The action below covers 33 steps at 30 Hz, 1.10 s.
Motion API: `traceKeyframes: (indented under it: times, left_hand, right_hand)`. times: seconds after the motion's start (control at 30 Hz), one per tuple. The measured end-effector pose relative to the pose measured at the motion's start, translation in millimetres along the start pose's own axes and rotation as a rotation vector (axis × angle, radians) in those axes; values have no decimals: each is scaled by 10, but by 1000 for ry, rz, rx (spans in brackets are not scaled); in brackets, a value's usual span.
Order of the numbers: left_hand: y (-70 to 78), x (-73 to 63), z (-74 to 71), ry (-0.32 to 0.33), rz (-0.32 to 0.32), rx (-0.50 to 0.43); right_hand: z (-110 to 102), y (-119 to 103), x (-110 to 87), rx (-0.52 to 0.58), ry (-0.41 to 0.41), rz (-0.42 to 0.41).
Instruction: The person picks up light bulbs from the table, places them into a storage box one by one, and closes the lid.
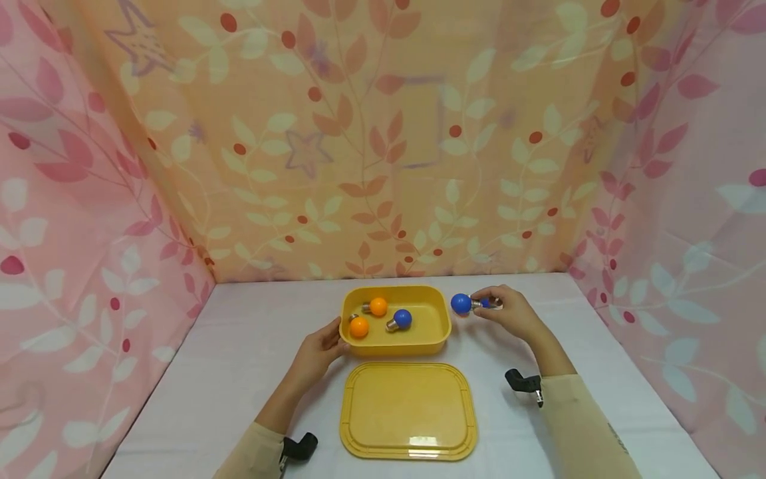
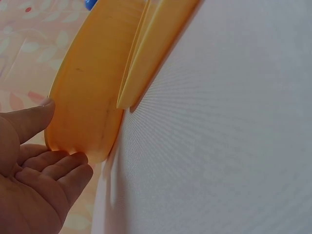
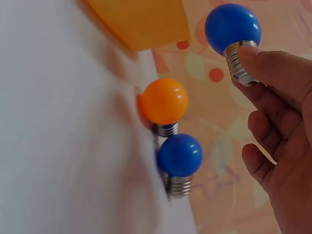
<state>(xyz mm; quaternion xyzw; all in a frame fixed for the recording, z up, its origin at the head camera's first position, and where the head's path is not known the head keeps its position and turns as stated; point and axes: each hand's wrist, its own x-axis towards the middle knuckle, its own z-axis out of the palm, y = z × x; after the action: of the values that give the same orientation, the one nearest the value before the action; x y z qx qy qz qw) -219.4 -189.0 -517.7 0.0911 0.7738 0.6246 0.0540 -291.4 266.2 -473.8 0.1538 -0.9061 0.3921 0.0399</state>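
Note:
My right hand [image 1: 509, 311] pinches a blue light bulb [image 3: 234, 28] by its silver screw base, just right of the yellow plastic box [image 1: 383, 349]. In the right wrist view, an orange bulb [image 3: 165, 101] and another blue bulb [image 3: 180, 155] stand beyond the fingers; the head view mostly hides them behind the hand. Inside the box lie two orange bulbs, one at the back [image 1: 378, 306] and one at the front left [image 1: 359, 326], plus a blue bulb [image 1: 403, 319]. At the box's left end my left hand [image 1: 317, 349] touches its wall, thumb near the rim, fingers lightly bent.
A flat yellow lid [image 1: 409, 409] lies on the white tabletop [image 1: 227, 372] in front of the box. Patterned cloth hangs at the back [image 1: 371, 219] and along both sides. Each sleeve cuff carries a small black camera, one on the left [image 1: 300, 448], one on the right [image 1: 522, 382].

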Motion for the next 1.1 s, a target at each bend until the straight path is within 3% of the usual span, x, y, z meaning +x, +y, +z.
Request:
traceKeyframes:
  times: [0.47, 0.7, 0.97, 1.1]
  left_hand:
    - [14, -30, 5, 12, -30, 17]
    - [30, -26, -11, 14, -19, 23]
    - [-2, -19, -20, 20, -25, 30]
    - [-29, -11, -20, 19, -28, 49]
  right_hand:
    - [-222, -413, 434, -64, -119, -180]
    - [-225, -713, 660, -112, -180, -153]
    - [-120, -940, 902, -133, -259, -223]
    - [-32, -1020, 988, -142, -298, -214]
